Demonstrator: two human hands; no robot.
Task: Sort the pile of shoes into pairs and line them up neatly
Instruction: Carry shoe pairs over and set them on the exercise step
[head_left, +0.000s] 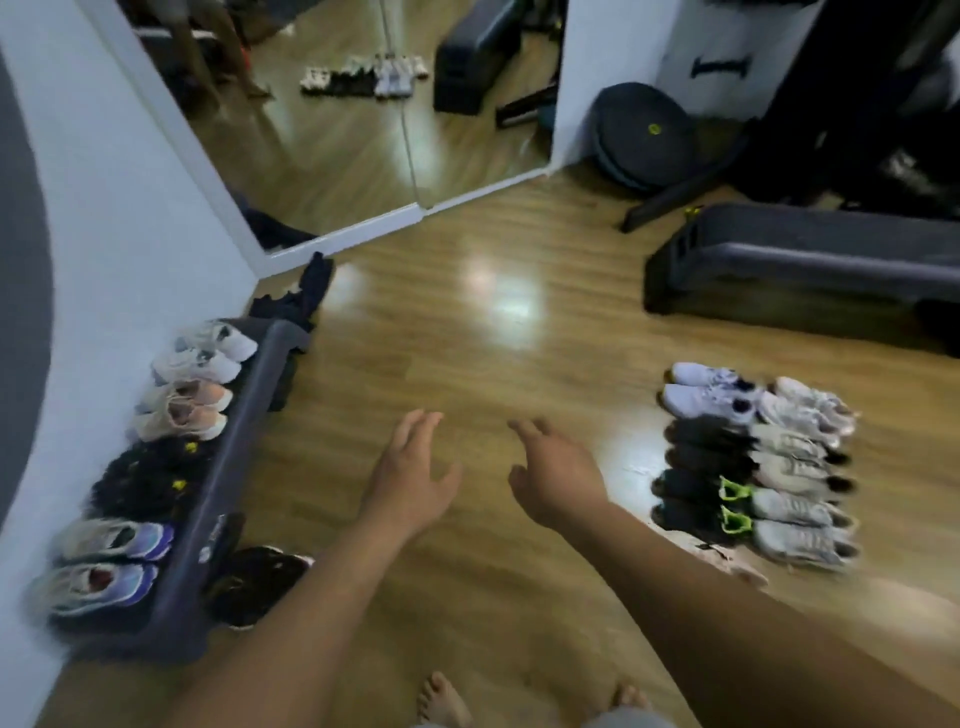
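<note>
Head view: the left hand (410, 467) and right hand (558, 478) both reach out over the wooden floor (467, 338), fingers loosely spread and holding nothing. On the floor to the right, shoes (753, 467) lie paired in two adjoining rows. More pairs (156, 441) stand on a dark platform (228, 467) against the left wall, with a black shoe (260, 582) on the floor just beside it

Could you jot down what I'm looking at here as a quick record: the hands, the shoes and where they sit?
left hand: open, holding nothing
right hand: open, holding nothing
platform shoes: four pairs lined up on the grey platform by the wall
floor shoes: two neat columns on the wooden floor, right side
stray shoe: dark, blurred, on the floor beside the platform
</note>
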